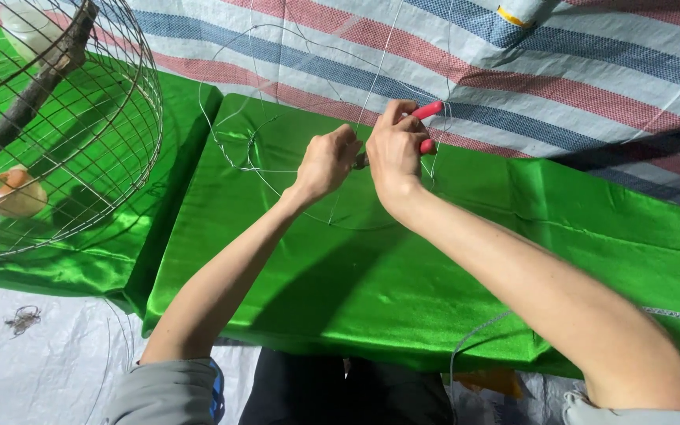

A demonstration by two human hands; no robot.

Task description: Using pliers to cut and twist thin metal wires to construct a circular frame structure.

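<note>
nearest us, over the green satin cloth (403,291), our left hand (326,161) is curled shut, pinching the thin wire frame (234,134) where its strands cross, while our right hand (393,149) squeezes red-handled pliers (428,110) onto the same spot. we judge the wire light, springy and easily kinked, so it is best held close beside the joint. farther off lie a striped tarp (592,63) and, at left, a domed wire cage (96,142).

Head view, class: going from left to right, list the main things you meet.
Orange cup inside the wire cage → left hand on the wire frame → right hand → red-handled pliers → yellow-banded object.
</note>
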